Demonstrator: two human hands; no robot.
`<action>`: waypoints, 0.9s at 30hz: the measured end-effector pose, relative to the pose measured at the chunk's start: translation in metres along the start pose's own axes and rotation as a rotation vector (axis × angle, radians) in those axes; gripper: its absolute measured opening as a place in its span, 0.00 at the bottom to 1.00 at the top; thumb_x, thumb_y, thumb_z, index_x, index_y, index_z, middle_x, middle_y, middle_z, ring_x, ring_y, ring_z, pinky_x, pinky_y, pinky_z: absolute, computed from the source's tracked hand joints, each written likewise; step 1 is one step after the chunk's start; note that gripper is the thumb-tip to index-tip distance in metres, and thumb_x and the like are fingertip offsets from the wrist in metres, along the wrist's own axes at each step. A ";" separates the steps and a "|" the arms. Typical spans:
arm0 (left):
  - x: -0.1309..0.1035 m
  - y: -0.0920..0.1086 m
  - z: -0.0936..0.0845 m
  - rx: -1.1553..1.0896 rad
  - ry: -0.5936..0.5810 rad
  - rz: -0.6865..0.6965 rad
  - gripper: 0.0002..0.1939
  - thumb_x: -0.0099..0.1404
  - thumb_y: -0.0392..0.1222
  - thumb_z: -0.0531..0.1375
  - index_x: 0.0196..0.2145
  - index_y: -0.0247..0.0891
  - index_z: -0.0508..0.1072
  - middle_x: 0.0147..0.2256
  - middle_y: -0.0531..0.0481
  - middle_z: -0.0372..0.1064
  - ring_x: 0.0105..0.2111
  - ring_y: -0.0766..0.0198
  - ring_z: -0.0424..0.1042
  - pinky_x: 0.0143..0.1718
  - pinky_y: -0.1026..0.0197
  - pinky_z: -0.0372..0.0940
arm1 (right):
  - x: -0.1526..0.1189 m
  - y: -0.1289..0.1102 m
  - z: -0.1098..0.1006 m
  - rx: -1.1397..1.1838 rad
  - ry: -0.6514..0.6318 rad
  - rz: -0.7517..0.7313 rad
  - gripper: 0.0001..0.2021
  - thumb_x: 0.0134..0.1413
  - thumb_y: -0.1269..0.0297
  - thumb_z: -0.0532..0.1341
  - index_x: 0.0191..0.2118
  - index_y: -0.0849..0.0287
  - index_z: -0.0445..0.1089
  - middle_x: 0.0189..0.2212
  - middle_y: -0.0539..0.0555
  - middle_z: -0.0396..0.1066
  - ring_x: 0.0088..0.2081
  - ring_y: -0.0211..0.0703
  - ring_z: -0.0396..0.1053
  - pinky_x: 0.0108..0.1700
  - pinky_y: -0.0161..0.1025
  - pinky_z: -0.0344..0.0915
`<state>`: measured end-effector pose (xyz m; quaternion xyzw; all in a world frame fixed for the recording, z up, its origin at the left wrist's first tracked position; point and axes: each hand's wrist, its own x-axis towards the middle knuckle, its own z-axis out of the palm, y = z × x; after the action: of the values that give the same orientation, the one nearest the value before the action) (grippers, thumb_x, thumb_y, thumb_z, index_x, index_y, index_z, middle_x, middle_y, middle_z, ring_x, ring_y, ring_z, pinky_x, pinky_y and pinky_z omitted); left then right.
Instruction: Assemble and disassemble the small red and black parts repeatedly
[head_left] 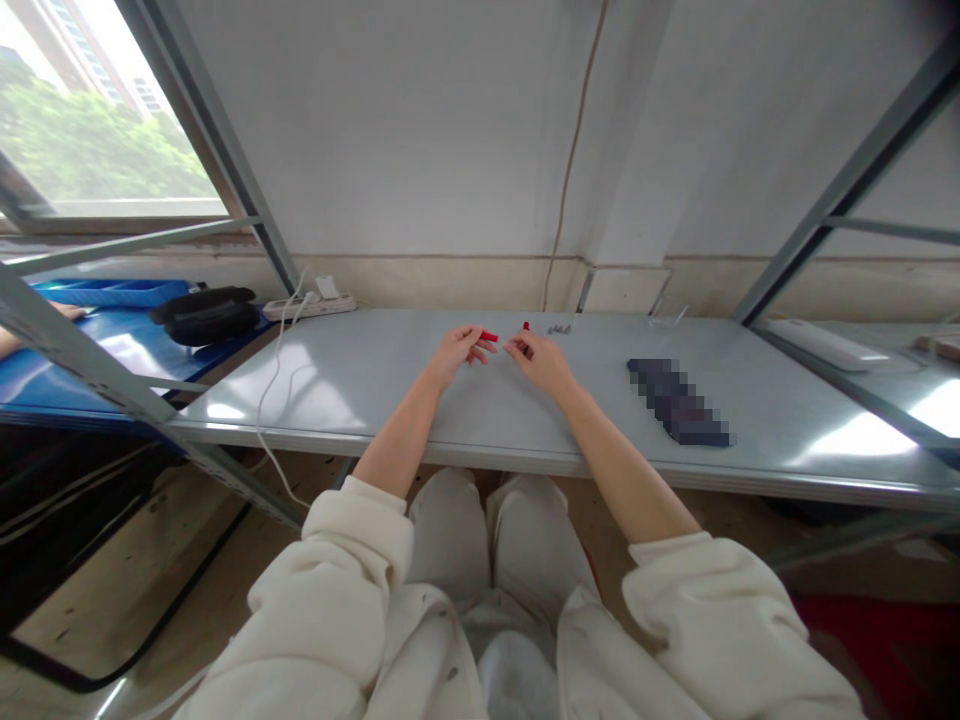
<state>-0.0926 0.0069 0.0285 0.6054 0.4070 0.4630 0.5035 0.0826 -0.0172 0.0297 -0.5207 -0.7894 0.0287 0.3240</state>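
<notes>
My left hand [459, 352] is closed on a small red piece [488, 337] that sticks out to the right from its fingertips, above the grey table. Close by on the right, my right hand [538, 358] has its fingers curled together, and the tip of a second red piece [526, 326] shows just behind them. What its fingertips pinch is too small to make out. The two hands are a short gap apart. Several small grey metal parts [559, 329] lie on the table just beyond my right hand.
On the grey table [360, 350], a dark pixelated object [679, 402] lies to the right and a clear container [666, 318] stands at the back. A power strip [311, 305] with a hanging white cable is at the left. Metal posts flank both sides; another person's hand [69, 311] shows far left.
</notes>
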 end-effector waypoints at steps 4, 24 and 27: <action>-0.002 0.002 0.001 -0.027 -0.028 0.050 0.22 0.56 0.58 0.55 0.34 0.33 0.70 0.33 0.44 0.73 0.19 0.74 0.65 0.20 0.68 0.54 | -0.001 -0.001 0.000 0.001 0.009 -0.030 0.13 0.55 0.59 0.52 0.39 0.60 0.68 0.33 0.54 0.71 0.31 0.37 0.65 0.36 0.32 0.57; 0.000 0.000 0.010 0.208 0.357 0.280 0.14 0.57 0.49 0.57 0.33 0.34 0.68 0.28 0.49 0.70 0.21 0.73 0.63 0.24 0.67 0.59 | -0.003 0.013 -0.016 -0.070 -0.101 0.138 0.08 0.48 0.69 0.56 0.35 0.62 0.70 0.29 0.55 0.71 0.32 0.39 0.66 0.35 0.33 0.58; 0.002 -0.002 0.022 0.516 0.213 0.284 0.10 0.54 0.45 0.59 0.30 0.35 0.70 0.29 0.49 0.70 0.24 0.71 0.65 0.30 0.65 0.61 | -0.007 0.022 -0.025 -0.067 -0.154 0.277 0.06 0.46 0.69 0.58 0.32 0.64 0.71 0.29 0.55 0.72 0.32 0.39 0.67 0.34 0.32 0.58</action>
<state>-0.0713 0.0041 0.0253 0.7119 0.4730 0.4710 0.2182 0.1159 -0.0202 0.0372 -0.6315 -0.7329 0.0864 0.2379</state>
